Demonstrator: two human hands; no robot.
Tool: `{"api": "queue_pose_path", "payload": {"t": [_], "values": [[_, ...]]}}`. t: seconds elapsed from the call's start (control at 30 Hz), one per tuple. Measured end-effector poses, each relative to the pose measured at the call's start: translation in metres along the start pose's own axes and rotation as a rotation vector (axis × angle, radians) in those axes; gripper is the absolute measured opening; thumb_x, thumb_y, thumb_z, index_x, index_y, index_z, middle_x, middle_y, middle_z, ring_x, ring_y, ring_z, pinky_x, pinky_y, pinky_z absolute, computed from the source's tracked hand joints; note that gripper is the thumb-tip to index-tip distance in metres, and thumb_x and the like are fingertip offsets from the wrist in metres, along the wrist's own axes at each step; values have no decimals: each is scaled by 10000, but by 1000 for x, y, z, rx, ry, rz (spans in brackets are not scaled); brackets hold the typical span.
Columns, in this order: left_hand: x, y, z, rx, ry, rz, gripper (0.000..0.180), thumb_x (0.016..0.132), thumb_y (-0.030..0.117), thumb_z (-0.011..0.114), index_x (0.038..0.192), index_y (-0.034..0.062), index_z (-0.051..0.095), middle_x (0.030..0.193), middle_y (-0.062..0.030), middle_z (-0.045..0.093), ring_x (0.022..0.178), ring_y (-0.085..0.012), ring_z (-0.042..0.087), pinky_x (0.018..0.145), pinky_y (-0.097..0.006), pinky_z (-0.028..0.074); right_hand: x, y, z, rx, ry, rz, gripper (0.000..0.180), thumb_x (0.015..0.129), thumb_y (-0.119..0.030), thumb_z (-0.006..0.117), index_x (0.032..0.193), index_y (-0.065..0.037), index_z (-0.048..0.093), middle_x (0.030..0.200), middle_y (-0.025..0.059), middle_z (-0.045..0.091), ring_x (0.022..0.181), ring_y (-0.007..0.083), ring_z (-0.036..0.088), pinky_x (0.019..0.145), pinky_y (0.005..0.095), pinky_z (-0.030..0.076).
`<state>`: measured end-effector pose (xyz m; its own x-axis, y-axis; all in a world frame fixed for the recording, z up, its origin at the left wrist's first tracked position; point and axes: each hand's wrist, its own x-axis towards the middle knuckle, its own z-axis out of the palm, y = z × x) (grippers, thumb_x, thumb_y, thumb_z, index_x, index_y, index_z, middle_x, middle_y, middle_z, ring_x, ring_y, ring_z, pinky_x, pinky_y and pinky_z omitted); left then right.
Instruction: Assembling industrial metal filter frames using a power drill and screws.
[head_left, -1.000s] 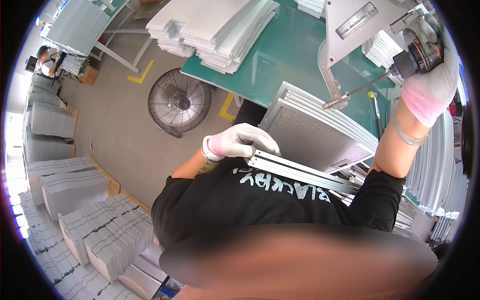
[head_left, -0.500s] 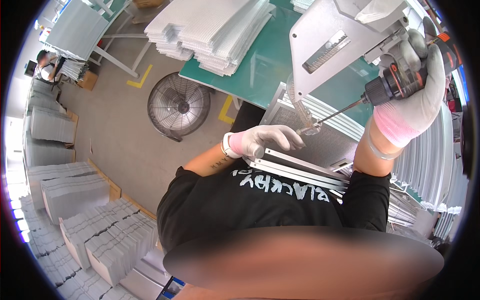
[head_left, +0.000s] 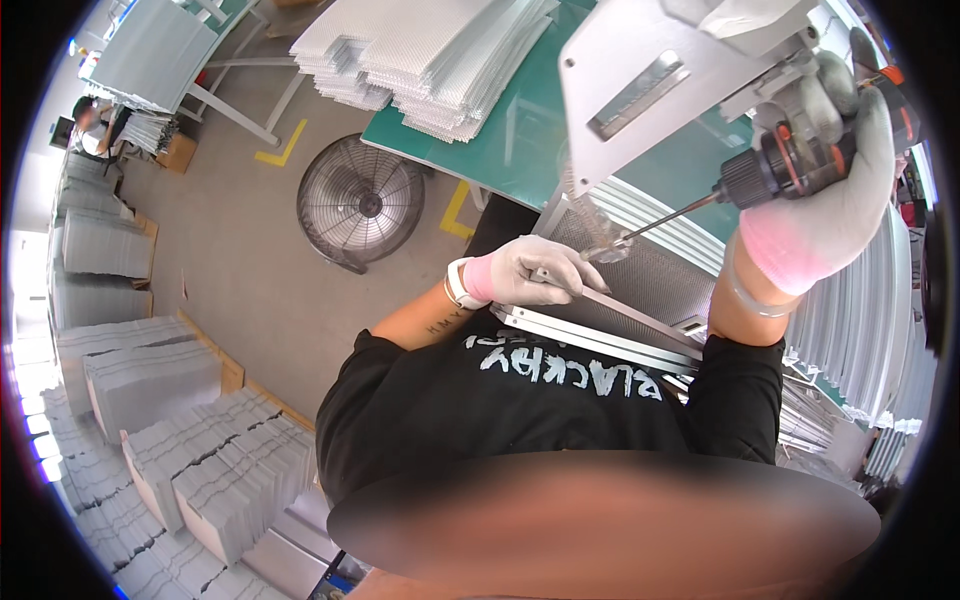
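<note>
your left hand [head_left: 533,273] has its fingers closed on the slim metal strip [head_left: 642,317], near the mesh panel [head_left: 655,283]; your right hand [head_left: 848,195] grips the power screwdriver [head_left: 750,178], bit just beyond. likely screw-fastening; aligning calls for a steady strip.

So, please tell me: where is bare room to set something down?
Bare green tabletop shows between the mesh stack and the slotted silver plate. Grey floor also shows bare between the fan and the panel stacks at left. It is crowded around the left hand and right hand, with framed panels, metal rails and the power driver close together.
</note>
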<state>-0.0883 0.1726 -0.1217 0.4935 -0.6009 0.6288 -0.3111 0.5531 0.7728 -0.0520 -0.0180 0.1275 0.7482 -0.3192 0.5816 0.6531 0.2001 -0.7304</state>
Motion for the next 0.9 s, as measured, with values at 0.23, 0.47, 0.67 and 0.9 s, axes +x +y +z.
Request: {"api": "queue_pose_path", "payload": {"t": [0.23,0.47,0.67,0.9], "values": [[-2,4,6,-66,51,-59,223,932,220,702,1018,16,672,1085,-221,688,1099,-376,666,881,-420,550,-31,7,18,28,-416,143,177,991,-183,457,864,-60,474,713,-8,449,582,36,385,525,185,299],[-5,2,5,-101,14,-89,297,942,253,686,1068,-15,667,1165,-274,651,1144,-379,639,909,-440,542,-37,1,24,-13,-326,207,183,974,-194,476,839,-69,482,651,-28,428,563,39,382,518,192,290],[-6,4,6,-138,9,-140,321,949,266,675,1071,-30,656,1177,-276,644,1168,-384,622,944,-458,520,-38,3,20,-15,-364,195,115,956,-147,475,896,-51,497,696,-20,442,545,48,386,480,192,278],[-9,3,6,-172,14,-123,351,955,270,670,1133,-32,663,1180,-259,654,1152,-366,630,981,-440,495,-58,10,23,81,-404,194,633,900,-1,492,1490,-5,261,811,27,517,521,83,450,463,203,408]]}}
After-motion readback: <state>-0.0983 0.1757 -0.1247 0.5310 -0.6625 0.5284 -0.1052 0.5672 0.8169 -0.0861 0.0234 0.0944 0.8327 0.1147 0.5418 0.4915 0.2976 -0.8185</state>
